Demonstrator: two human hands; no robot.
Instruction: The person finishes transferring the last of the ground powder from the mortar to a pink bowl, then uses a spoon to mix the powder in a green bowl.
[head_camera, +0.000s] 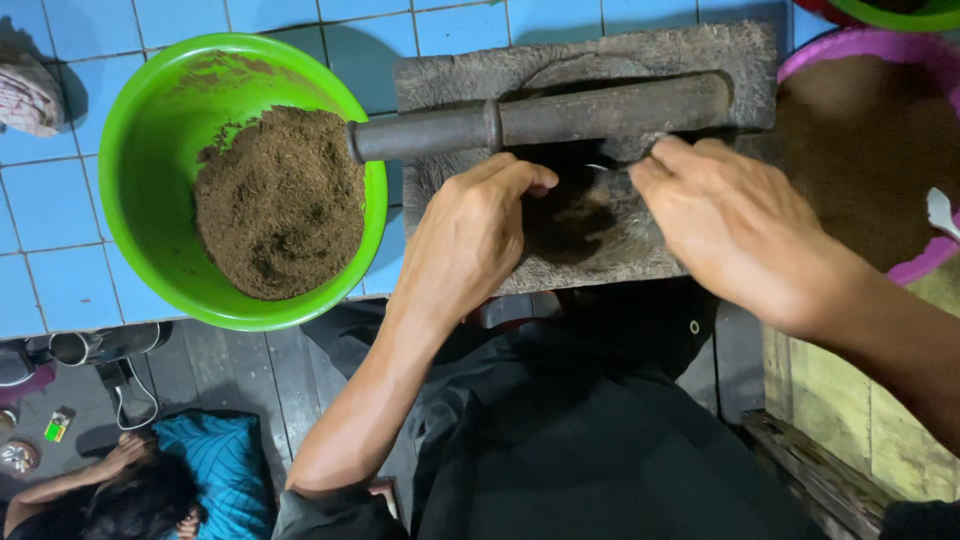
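Directly below the head camera, a worn grey stone slab is seen lying on the blue tiled surface, with both hands brought together over a dark hollow in its middle. The left hand is curled, its fingertips bent down at the hollow's left rim; whether anything is pinched beneath them cannot be told. The right hand is laid flatter, fingers stretched leftward to the hollow's right rim, and nothing is visibly held. A long dark pestle-like bar is laid just beyond the fingertips, its long axis running left to right, slightly raised toward the right; its left end overhangs the green bowl of brown powder. Both hands are about equally near the bar. A pink basin of similar powder crowds the slab's right edge, so little free room remains on either side. At lower left, another person is seen well apart.
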